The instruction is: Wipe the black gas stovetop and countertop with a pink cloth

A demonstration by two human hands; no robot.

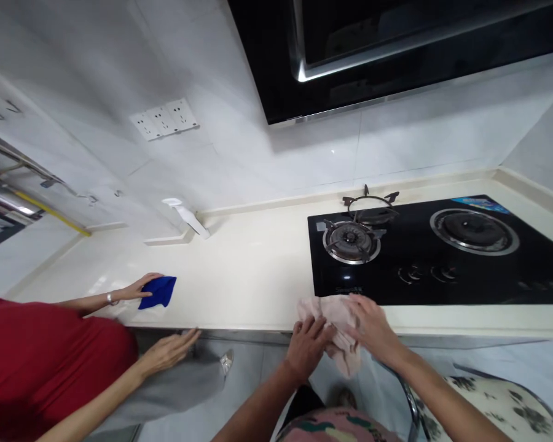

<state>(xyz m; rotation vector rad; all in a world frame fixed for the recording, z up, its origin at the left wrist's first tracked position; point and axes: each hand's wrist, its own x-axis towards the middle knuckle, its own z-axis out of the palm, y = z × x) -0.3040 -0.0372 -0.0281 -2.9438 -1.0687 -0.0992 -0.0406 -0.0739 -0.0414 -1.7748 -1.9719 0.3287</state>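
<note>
Head view: the pink cloth [341,316] is held at the worktop's [253,264] front edge, by the hob's [415,288] near left corner, its lower part hanging over the edge. By the left hand [308,345] it is covered with bent fingers, though whether it is gripped cannot be told; by the right hand [373,322] its other side is held between thumb and fingers. The cloth is bunched, not laid flat or folded. Behind the left burner [350,238] a pan support [391,197] is seen, while none is seen over the right burner [474,230], so the hob seems not yet fully assembled. Farther left, a blue cloth [159,291] is pressed on the worktop by a co-worker's hand [141,287]; work on both cloths is judged unfinished, but how much is done cannot be told
</note>
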